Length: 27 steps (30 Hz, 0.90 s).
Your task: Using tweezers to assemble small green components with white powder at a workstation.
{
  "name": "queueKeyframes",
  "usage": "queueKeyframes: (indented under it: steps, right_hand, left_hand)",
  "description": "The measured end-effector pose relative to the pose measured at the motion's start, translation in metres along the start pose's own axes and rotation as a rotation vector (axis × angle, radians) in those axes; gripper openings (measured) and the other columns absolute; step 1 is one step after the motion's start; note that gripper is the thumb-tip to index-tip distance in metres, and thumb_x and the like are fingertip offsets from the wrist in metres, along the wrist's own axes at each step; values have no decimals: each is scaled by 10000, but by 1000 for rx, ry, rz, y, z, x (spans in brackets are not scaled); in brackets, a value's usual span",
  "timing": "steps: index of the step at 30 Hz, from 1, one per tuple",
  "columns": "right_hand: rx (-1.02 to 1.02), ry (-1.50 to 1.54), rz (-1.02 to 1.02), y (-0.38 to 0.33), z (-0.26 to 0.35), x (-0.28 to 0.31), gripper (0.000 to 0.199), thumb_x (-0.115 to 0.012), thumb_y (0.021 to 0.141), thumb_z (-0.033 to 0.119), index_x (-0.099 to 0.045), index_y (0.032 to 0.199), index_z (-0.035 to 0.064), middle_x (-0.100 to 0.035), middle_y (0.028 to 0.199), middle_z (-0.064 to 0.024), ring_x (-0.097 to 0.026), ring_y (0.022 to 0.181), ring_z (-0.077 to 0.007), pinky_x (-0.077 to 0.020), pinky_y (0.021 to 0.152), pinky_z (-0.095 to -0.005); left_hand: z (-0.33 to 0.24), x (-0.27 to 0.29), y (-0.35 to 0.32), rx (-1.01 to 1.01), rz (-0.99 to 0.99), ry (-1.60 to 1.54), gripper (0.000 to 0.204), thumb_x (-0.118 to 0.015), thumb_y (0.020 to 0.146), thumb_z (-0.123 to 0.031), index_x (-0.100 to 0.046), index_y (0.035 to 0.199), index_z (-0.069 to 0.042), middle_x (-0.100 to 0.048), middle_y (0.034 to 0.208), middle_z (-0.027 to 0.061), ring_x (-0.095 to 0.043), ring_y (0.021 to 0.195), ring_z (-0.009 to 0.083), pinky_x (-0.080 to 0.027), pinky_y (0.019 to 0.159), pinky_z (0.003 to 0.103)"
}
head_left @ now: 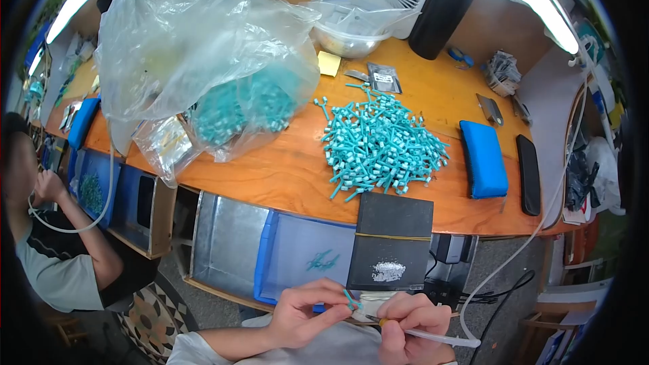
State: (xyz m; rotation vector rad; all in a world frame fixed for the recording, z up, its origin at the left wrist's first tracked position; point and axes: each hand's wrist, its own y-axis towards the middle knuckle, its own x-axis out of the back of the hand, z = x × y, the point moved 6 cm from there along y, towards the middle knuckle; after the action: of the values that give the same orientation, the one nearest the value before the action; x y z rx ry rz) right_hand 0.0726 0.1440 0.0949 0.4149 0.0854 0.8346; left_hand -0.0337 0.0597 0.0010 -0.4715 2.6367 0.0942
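Note:
My left hand [304, 314] pinches a small teal stick-like piece [351, 299] between thumb and fingertips. Close to its right, my right hand [414, 324] is closed around a slim pen-like tool [382, 322] with a yellowish part near its tip. A white flexible tube [443, 339] runs from that tool. The tip points toward the teal piece; whether they touch is too small to tell. Just beyond both hands lies a black board [389, 230] with a rubber band across it and a patch of tiny whitish parts [389, 271]. Several teal pieces [323, 261] lie in a blue tray [270, 257].
A heap of teal pieces with white ends [378, 145] covers the middle of the wooden table [270, 176]. A large clear bag [196, 40] of similar pieces stands left. A blue case [483, 159] and black case [529, 174] lie right. Another person [61, 243] sits far left.

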Motion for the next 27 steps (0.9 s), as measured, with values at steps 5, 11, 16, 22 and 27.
queueKeyframes:
  steps: [5, 11, 16, 22, 27]
  right_hand:
    - [8, -61, 46, 2, -1, -5, 171, -502, 763, -106, -385, 784, 17, -488, 756, -135, -494, 593, -171, -395, 499, -280]
    - [5, -52, -3, -1, -3, -5, 191, -505, 758, -113, -380, 812, 22, -487, 762, -133, -485, 589, -166, -393, 523, -282]
    - [-4, -63, 21, -1, -3, -6, 200, -504, 761, -112, -375, 831, 23, -484, 766, -132, -478, 593, -163, -393, 536, -284]
    - [-13, -80, 7, -1, -2, -6, 192, -512, 761, -105, -380, 815, 24, -490, 758, -134, -472, 586, -160, -388, 531, -281]
    - [6, -86, 29, -1, -2, -6, 189, -520, 761, -96, -384, 815, 22, -499, 750, -132, -466, 572, -156, -382, 521, -278]
  left_hand:
    - [-6, 1, 1, -41, 0, 87, 145, -607, 773, 47, -645, 910, 18, -606, 916, 135, -574, 850, 179, -455, 749, 274]
    - [-7, 0, 2, -49, 17, 89, 151, -590, 780, 57, -647, 914, 18, -597, 935, 146, -575, 861, 181, -452, 768, 276]
    - [-6, 0, 1, -45, -3, 93, 118, -624, 777, 13, -647, 893, 5, -619, 906, 108, -582, 853, 189, -461, 754, 280]
    - [-6, 0, 1, -47, -4, 96, 114, -625, 779, 5, -649, 890, 3, -621, 903, 106, -584, 852, 190, -462, 754, 280]
    - [-7, 1, 2, -54, 1, 114, 108, -628, 777, 3, -651, 883, 5, -623, 898, 102, -589, 842, 187, -466, 747, 278]
